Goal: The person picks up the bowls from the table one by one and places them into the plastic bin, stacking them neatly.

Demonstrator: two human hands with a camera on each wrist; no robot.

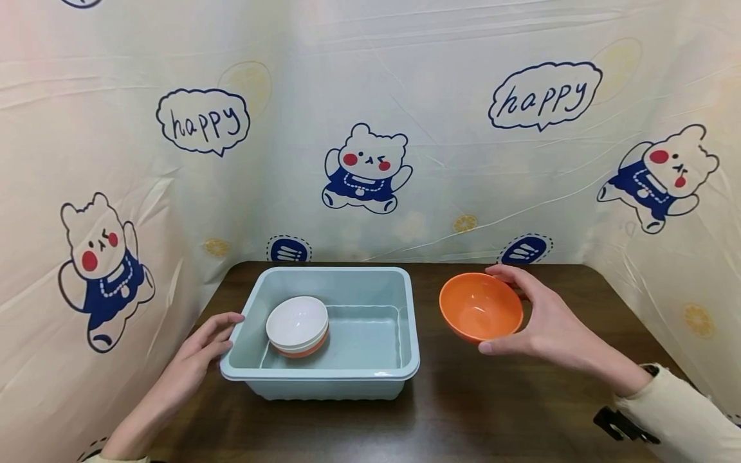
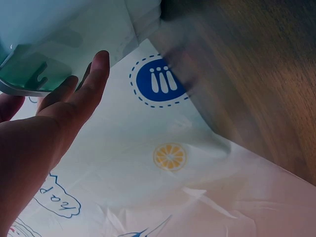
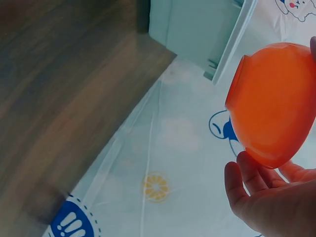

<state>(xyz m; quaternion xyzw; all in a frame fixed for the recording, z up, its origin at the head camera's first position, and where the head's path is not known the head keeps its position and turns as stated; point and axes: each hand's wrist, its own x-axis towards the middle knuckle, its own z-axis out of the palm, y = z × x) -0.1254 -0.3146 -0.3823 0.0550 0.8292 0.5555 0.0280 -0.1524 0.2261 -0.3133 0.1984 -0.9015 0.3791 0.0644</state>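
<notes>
An orange bowl (image 1: 479,307) is held by my right hand (image 1: 547,321) above the table, right of the tub, its inside turned toward the head camera. In the right wrist view the fingers of that hand (image 3: 276,197) sit against the outside of the orange bowl (image 3: 274,103). My left hand (image 1: 202,347) touches the left rim of the light blue tub (image 1: 330,374), its fingers fairly straight. The left wrist view shows this hand (image 2: 64,108) against the tub's side (image 2: 94,34). Inside the tub, on its left, stands a stack of bowls (image 1: 297,325), white on top with orange below.
The dark wooden table (image 1: 498,405) carries the tub left of its middle. A pale printed cloth (image 1: 440,193) with bears and "happy" bubbles hangs behind the table and along both sides.
</notes>
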